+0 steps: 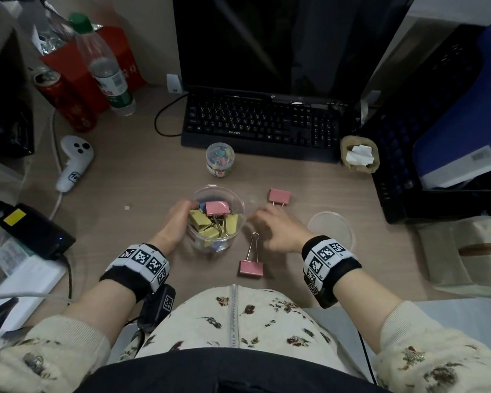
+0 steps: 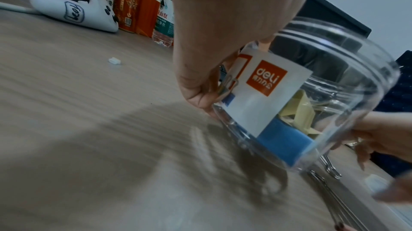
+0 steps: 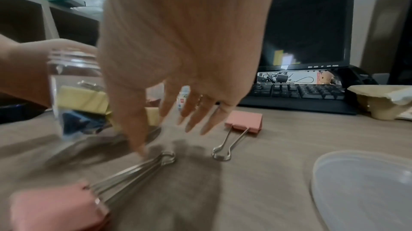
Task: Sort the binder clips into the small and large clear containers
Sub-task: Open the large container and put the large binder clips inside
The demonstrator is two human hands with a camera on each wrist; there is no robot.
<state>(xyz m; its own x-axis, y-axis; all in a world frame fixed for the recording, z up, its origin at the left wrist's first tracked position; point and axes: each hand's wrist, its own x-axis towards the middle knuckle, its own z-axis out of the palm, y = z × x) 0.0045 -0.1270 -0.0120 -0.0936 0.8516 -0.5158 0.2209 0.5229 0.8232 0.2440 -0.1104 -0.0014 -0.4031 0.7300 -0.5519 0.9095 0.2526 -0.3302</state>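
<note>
The large clear container (image 1: pixel 233 199) stands mid-table, holding several yellow, blue and pink big binder clips. My left hand (image 1: pixel 182 214) grips its left wall; in the left wrist view the container (image 2: pixel 334 79) looks tilted and shows a white label. My right hand (image 1: pixel 262 225) hovers just right of it, fingers spread and holding nothing (image 3: pixel 165 137). One pink clip (image 1: pixel 251 266) lies below that hand, its wire handles pointing up the table (image 3: pixel 58 206). A second pink clip (image 1: pixel 279 197) lies beyond the hand (image 3: pixel 244 122). The small clear container (image 1: pixel 220 159) with small coloured clips stands by the keyboard.
A clear round lid (image 1: pixel 330 231) lies right of my right hand. A black keyboard (image 1: pixel 261 123) and monitor fill the back. Bottles and a can (image 1: pixel 65 100) stand at back left, a white controller (image 1: pixel 73 163) and a black charger (image 1: pixel 37 231) at left, a black crate (image 1: pixel 437 137) at right.
</note>
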